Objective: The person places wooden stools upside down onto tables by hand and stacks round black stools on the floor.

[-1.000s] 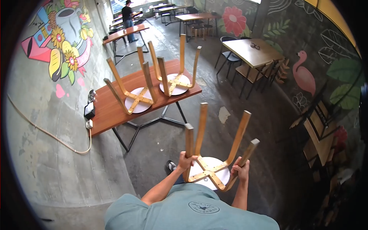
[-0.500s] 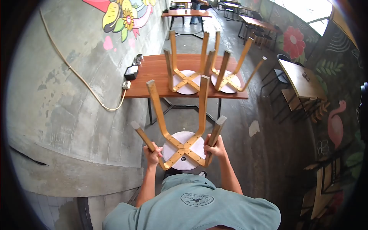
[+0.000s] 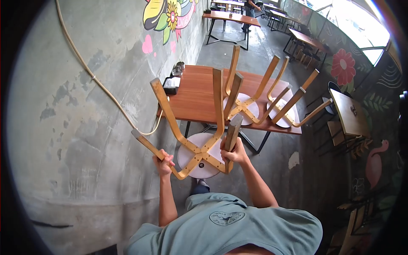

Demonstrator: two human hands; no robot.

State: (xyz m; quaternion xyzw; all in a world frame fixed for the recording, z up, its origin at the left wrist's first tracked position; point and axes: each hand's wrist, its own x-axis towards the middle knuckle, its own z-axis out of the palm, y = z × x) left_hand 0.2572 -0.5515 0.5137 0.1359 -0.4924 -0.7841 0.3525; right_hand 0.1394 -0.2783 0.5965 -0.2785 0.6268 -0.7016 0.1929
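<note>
Upside down in front of me is a stool [image 3: 201,152] with a round white seat and bent wooden legs. My left hand [image 3: 164,163] is wrapped round its near left leg, and my right hand [image 3: 234,151] grips the near right leg. Just beyond it stands a reddish-brown wooden table [image 3: 194,95]. Two similar stools rest upside down on that table: one stool [image 3: 244,107] around its middle right, another stool [image 3: 284,114] at its right end. The far legs of the held stool overlap the table in view.
A black napkin holder [image 3: 171,86] and a metal container [image 3: 179,68] sit at the table's left end. A beige cable [image 3: 106,94] runs down the concrete wall on the left. More tables stand behind and right; a person [image 3: 250,12] is at the far end.
The held stool has come closer to the table and slightly up in view, still in both hands. My view has turned left, so the table and its stools appear further right.
</note>
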